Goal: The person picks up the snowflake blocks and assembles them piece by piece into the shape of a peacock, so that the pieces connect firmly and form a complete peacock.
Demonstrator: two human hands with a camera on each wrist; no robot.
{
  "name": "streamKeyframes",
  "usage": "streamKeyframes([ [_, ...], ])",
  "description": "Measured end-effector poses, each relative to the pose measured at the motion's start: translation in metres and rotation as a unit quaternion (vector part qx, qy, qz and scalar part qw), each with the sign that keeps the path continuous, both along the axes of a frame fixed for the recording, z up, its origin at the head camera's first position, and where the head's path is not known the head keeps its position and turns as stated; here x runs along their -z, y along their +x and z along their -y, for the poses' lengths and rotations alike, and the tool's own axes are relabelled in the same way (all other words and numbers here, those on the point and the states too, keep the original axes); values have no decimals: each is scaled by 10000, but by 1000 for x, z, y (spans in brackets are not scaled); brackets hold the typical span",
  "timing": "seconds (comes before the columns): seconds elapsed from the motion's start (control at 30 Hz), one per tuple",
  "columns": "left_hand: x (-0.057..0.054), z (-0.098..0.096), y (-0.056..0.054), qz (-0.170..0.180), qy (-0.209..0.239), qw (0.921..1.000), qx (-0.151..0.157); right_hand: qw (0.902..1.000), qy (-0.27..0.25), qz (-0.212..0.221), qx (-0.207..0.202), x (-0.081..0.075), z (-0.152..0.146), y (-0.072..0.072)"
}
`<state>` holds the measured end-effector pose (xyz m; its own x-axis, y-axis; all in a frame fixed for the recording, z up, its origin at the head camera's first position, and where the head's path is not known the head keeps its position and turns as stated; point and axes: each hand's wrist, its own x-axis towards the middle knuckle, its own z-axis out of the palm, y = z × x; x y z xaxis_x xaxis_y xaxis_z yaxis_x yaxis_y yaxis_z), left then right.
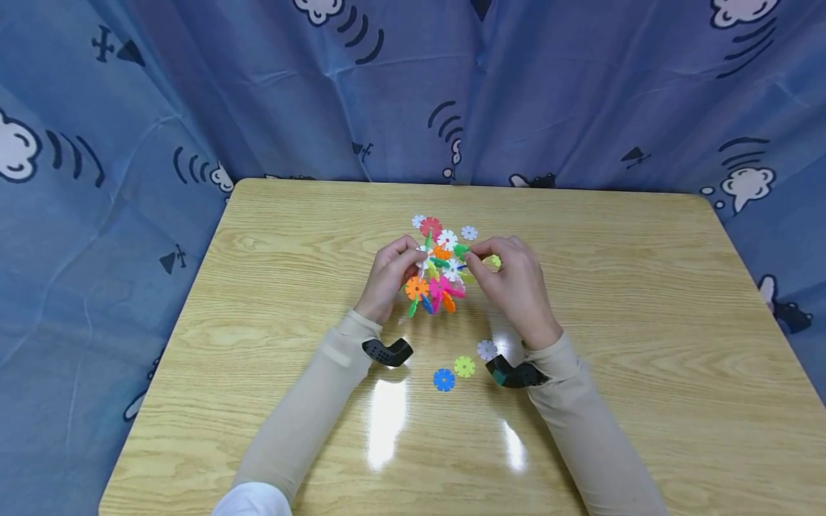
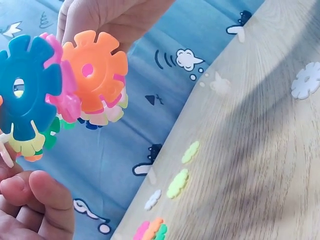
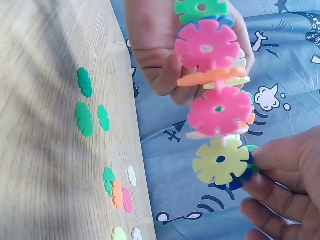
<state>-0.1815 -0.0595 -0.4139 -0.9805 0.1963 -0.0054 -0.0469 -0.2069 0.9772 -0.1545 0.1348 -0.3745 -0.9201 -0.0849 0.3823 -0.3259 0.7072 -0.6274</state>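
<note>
A cluster of notched plastic snowflake discs (image 1: 439,287), slotted together in pink, orange, white, green, blue and yellow, is held up off the table between both hands. On its left side, my left hand (image 1: 387,278) pinches a white disc (image 1: 424,258) between thumb and fingers. Across from it, my right hand (image 1: 516,283) pinches a green disc (image 1: 461,250) at the cluster's upper right. The right wrist view has that hand's thumb and fingertips right behind a yellow disc (image 3: 220,161), beside a dark blue one. A blue disc (image 2: 29,87) and an orange disc (image 2: 95,70) face the left wrist camera.
Nearer the table's front lie a loose blue disc (image 1: 444,380), a yellow-green disc (image 1: 464,366) and a pale disc (image 1: 487,350). Beyond the cluster are a red disc (image 1: 431,227) and a white disc (image 1: 469,233). A blue patterned curtain (image 1: 413,93) hangs behind the wooden table (image 1: 645,322).
</note>
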Motion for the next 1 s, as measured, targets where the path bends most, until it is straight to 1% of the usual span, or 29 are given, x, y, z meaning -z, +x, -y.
streamKeyframes([
  [0.2, 1, -1, 0, -46, 25, 10000, -16, 9998, -128, 29, 133, 1, 1, 1],
  [0.47, 3, 0, 0, -150, -59, 9999, -37, 9999, -45, 129, 67, 0, 0, 1],
  [0.7, 3, 1, -1, -195, -38, 9998, -28, 9995, -92, 294, 43, -2, -2, -1],
  [1.0, 1, 2, 0, -214, -74, 9997, -35, 9990, -173, 394, -107, -3, -4, -1],
])
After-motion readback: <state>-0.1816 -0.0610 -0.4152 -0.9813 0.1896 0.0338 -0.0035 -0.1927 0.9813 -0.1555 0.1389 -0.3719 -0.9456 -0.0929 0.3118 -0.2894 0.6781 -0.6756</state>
